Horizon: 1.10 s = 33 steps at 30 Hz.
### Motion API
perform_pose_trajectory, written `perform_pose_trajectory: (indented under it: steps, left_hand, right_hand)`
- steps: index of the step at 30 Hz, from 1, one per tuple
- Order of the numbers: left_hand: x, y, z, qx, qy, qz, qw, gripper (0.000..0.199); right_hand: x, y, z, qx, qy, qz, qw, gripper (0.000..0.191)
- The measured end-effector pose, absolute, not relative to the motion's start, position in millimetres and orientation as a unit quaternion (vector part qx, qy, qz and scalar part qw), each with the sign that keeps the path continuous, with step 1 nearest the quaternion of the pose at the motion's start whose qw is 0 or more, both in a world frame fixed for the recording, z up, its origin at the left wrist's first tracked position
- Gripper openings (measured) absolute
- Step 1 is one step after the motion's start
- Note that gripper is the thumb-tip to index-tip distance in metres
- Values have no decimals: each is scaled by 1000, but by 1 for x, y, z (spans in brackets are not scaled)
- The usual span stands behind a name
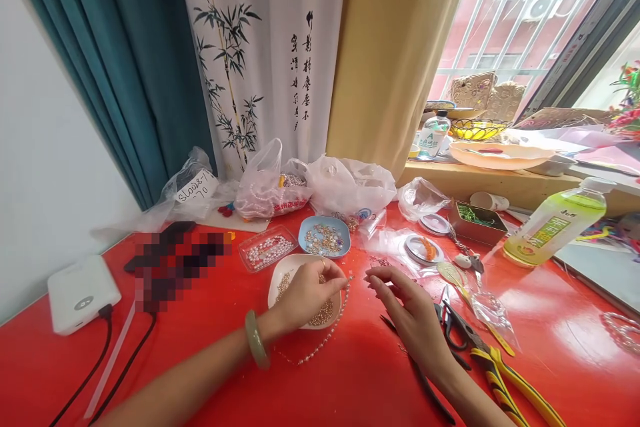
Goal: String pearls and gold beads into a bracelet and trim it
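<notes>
Red bench (350, 393), its near edge beyond the frame. Lower corners of centre: the forearms (215, 357) are cut off by the bottom edge. Lower right: yellow-and-black pliers (484, 360) reach that edge; a dark-handled tool (430, 391) lies partly hidden by the right hand (413, 307). Centre: a bead strand (321, 348) curves down from the left hand (306, 290), whose grip is pinched on its upper end; its lower end is hard to trace. The right grip has fingertips close together; whether they pinch anything fine cannot be told. The left hand covers part of a white dish (273, 285) of gold beads (321, 315). Left: a pixelated patch (193, 263) obscures whatever lies there. Beyond: a blue dish (303, 232); upper centre, a bamboo-print curtain (280, 47), top cropped.
</notes>
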<state>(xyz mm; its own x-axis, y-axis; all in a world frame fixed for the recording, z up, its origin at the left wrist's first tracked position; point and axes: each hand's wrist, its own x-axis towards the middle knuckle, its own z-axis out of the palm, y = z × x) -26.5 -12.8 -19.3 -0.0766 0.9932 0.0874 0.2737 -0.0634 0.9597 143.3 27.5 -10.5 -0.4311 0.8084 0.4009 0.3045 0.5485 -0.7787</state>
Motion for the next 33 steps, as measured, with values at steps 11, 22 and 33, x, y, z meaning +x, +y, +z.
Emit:
perform_pose_trajectory:
  steps: [11,22,33]
  left_hand:
    - [-19,-26,-6,653,575,409,275,16]
    - [-22,-22,-11,636,558,425,323,10]
    - [-12,-14,-1,536,447,488,525,22]
  right_hand:
    - [142,25,-5,-351,-763,374,394,19]
    - [143,27,-5,-352,-741,399,409,22]
    - [137,21,-9,-319,-772,425,349,23]
